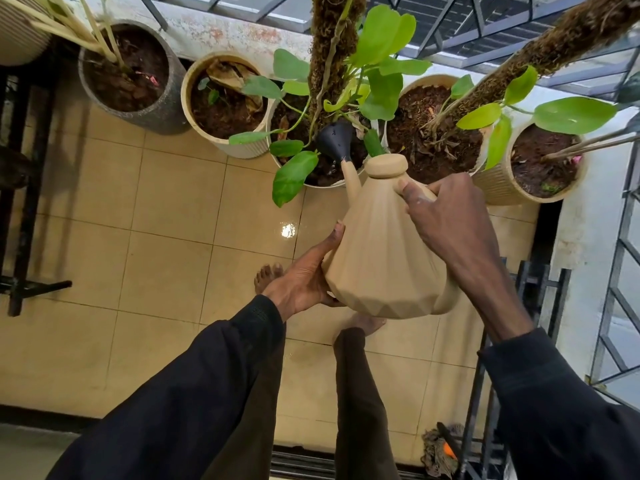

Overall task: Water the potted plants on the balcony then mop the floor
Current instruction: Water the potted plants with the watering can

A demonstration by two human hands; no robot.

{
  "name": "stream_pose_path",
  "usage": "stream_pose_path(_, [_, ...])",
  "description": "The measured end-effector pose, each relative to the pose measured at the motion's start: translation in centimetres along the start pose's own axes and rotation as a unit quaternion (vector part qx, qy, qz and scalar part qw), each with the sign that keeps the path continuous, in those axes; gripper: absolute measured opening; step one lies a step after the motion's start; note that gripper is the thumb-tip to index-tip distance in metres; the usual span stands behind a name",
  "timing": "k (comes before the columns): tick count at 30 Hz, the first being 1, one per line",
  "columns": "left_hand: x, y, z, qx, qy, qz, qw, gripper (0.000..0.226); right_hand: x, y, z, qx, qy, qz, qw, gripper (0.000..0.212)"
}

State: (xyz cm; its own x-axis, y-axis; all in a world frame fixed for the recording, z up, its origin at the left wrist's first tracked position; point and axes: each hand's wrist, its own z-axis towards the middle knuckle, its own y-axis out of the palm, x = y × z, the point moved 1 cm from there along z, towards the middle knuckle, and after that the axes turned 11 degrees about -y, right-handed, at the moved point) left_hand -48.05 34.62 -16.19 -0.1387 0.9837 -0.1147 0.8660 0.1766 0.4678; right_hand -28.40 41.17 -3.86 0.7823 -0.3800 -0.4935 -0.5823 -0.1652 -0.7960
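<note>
Tilting over the white centre pot (341, 183): one beige faceted watering can (381, 251), black rose (334, 140) aimed at the soil, droplets falling. Right hand (450, 223): fingers curled tight round the handle, thumb pressed near the lid. Left hand (304, 275): fingers together, palm cupping the can's lower side. Pots in a row along the wall; tiled floor (166, 244) wet in one spot. Mop head (440, 452) by the doorway.

watering can (384, 251) between both hands | spout over middle pot (277, 157) | pots in row behind
</note>
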Motion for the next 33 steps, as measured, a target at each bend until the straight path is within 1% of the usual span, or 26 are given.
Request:
stream_pose_path(3, [-0.1, -0.1, 0.1, -0.001, 0.004, -0.001, 1.0, 0.08, 0.1, 0.0, -0.2, -0.003, -0.002, -0.003, 1.0, 0.051])
stream_pose_path(9, [-0.1, -0.2, 0.1, 0.004, -0.003, 0.008, 1.0, 0.089, 0.2, 0.1, -0.3, -0.007, -0.004, -0.003, 1.0, 0.052])
stream_pose_path(17, [0.0, 0.2, 0.1, 0.002, 0.001, 0.011, 1.0, 0.087, 0.0, -0.5, -0.6, -0.003, -0.017, -0.006, 1.0, 0.052])
stream_pose_path(20, [0.0, 0.2, 0.0, 0.003, 0.005, 0.011, 1.0, 0.083, 0.2, -0.5, -1.1, 0.004, -0.022, 0.006, 1.0, 0.054])
stream_pose_path(24, [0.0, -0.1, 0.0, 0.01, 0.005, 0.023, 1.0, 0.089, 0.4, 0.0, -1.7, 0.02, -0.021, 0.025, 0.999, 0.059])
stream_pose_path(26, [0.1, -0.3, -0.1, 0.015, 0.008, 0.023, 1.0, 0.085, 0.6, 0.1, -2.2, 0.027, -0.028, 0.035, 0.999, 0.06])
stream_pose_path(28, [0.2, -0.5, -0.2, 0.024, 0.017, 0.029, 0.999, 0.081, 0.7, 0.3, -2.7, 0.035, -0.035, 0.046, 0.998, 0.059])
stream_pose_path(30, [0.2, -0.8, -0.4, 0.034, 0.031, 0.046, 0.998, 0.083, 0.8, 0.5, -3.3, 0.043, -0.031, 0.063, 0.997, 0.056])
stream_pose_path(33, [0.4, -1.0, -0.7, 0.043, 0.057, 0.069, 0.995, 0.084, 1.3, 1.0, -4.1, 0.062, -0.051, 0.09, 0.993, 0.053])
